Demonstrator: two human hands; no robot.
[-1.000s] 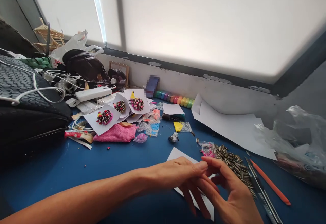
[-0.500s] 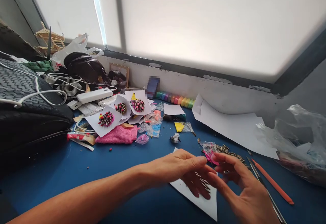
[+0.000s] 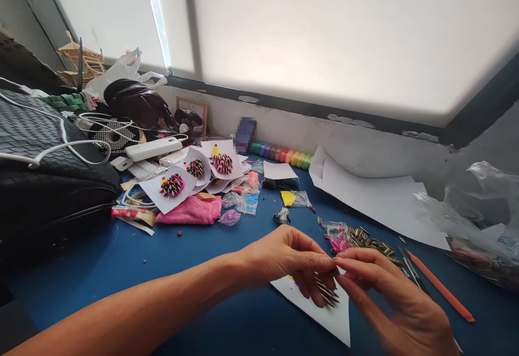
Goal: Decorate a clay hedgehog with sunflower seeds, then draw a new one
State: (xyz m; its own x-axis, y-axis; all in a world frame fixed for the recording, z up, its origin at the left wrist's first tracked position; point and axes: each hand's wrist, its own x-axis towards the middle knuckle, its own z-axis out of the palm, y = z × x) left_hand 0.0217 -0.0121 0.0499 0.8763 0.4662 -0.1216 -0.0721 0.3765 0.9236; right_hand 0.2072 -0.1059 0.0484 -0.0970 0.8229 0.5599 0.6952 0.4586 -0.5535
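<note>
My left hand (image 3: 292, 263) reaches over a white sheet of paper (image 3: 330, 323), thumb and fingers pinched. My right hand (image 3: 395, 296) meets it from the right, thumb and forefinger also pinched. The fingertips come together above the paper; whatever sits between them is too small to make out. Beneath my left hand, striped sunflower seeds (image 3: 327, 294) stand out in a spiky cluster on the paper, partly hidden, with a bit of yellow showing. Just beyond my right fingers lie a pink clay packet (image 3: 337, 237) and a pile of loose sunflower seeds (image 3: 365, 240).
Seed-covered clay figures (image 3: 172, 185) rest on papers at the left, beside a pink cloth (image 3: 190, 211). An orange tool (image 3: 441, 287) lies at the right, near a clear plastic bag (image 3: 486, 210). A yellow clay packet (image 3: 288, 199) and colourful tubs (image 3: 284, 155) are farther back.
My hands have come together: the right fingers, apart and curved before, now pinch against the left fingertips. The left fingers have drawn in. The view has shifted slightly.
</note>
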